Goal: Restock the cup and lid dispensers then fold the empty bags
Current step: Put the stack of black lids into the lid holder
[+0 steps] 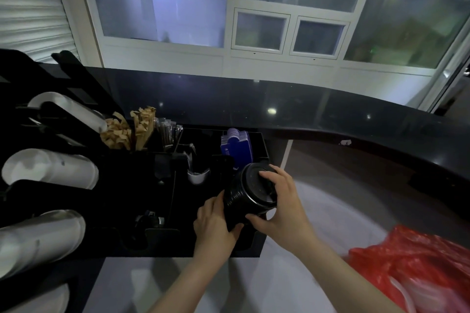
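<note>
A long dark counter curves across the room under the big windows. On the pale worktop below it sits a black organizer, its compartments open toward the person. At its left side, three stacks of white cups lie slanted in their dispenser slots, one above the other. To the far right, at the frame's edge, a red bag lies crumpled on the worktop with something white showing inside it.

In the back compartments of the organizer stand brown paper packets, some dark sticks and a bundle of blue packets. A white scrap sits in a middle slot.

Both hands are on a stack of black lids, held tilted over the organizer's right front corner. The left hand curls its fingers round the lower side of the stack. The right hand grips the top lid, thumb hooked under the rim and fingers bent over the lid's face.
</note>
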A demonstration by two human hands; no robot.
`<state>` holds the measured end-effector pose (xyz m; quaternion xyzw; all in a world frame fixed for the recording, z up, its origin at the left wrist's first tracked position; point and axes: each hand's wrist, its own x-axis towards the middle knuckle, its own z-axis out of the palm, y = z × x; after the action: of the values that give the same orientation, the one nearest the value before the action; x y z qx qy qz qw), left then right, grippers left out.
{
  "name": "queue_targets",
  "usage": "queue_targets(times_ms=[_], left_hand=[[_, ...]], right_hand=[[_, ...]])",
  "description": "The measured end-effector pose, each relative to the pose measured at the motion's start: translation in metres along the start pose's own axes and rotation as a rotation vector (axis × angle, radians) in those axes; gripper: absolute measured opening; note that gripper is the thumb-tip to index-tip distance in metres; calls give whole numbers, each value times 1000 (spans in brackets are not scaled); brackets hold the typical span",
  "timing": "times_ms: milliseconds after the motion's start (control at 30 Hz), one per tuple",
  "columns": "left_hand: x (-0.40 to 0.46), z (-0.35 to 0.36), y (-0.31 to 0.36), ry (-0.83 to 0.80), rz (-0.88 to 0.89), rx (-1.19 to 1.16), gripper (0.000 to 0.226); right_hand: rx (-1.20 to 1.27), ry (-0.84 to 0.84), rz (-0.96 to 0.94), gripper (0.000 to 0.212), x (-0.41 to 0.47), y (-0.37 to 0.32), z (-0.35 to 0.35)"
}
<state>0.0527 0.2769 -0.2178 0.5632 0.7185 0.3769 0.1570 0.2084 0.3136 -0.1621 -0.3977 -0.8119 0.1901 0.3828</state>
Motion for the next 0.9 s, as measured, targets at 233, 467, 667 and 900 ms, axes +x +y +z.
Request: queue_targets(times_ms=[233, 467, 667, 900], left_hand=[[1, -9, 10, 12, -11, -324, 62], [8, -20, 32, -128, -173, -1094, 57], [21, -36, 40, -163, -307, -1425, 49], [21, -41, 41, -237, -337, -1463, 50]], right_hand=[[107, 145, 45, 86, -7, 5, 1], [301, 239, 157, 80, -1, -4, -12], [361, 294, 203, 77, 6, -9, -20], [323, 263, 216, 78, 10, -11, -27]])
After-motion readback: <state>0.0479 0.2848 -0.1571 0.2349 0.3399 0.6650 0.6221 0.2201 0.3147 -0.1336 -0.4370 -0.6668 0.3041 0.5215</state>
